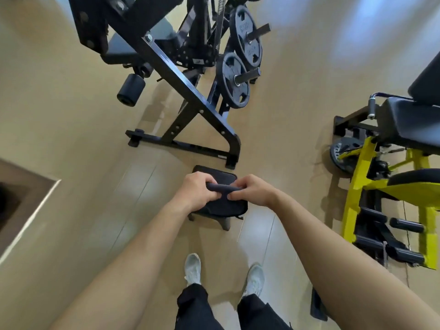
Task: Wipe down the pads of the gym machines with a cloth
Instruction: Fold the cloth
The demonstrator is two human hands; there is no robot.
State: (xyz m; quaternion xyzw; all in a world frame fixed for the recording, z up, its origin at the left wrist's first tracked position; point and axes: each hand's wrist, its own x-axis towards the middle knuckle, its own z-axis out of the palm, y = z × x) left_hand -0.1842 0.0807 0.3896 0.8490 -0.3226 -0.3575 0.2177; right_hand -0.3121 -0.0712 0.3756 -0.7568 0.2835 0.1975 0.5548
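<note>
A person looks down at their own bare forearms, which reach forward over a tan gym floor (71, 139). Both hands meet in the middle of the view, holding a dark cloth (220, 187) rolled or bunched into a short strip between them. The left hand (195, 190) has its grip closed around the cloth's left end, and the right hand (250, 190) pinches the right end with fingers curled tight. Directly below the hands sits a small black padded stool (221, 206) on short legs; whether the cloth touches its pad cannot be told. The person's pale shoes (192, 267) and dark trousers show at the bottom. Beyond the stool stands a black steel-framed machine (181, 84) with a grey seat pad, a black foam roller (131, 89) and two black weight plates (235, 79) on pegs. To the right stands a yellow-framed machine (357, 186) with black pads (404, 120), well apart from the hands.
</note>
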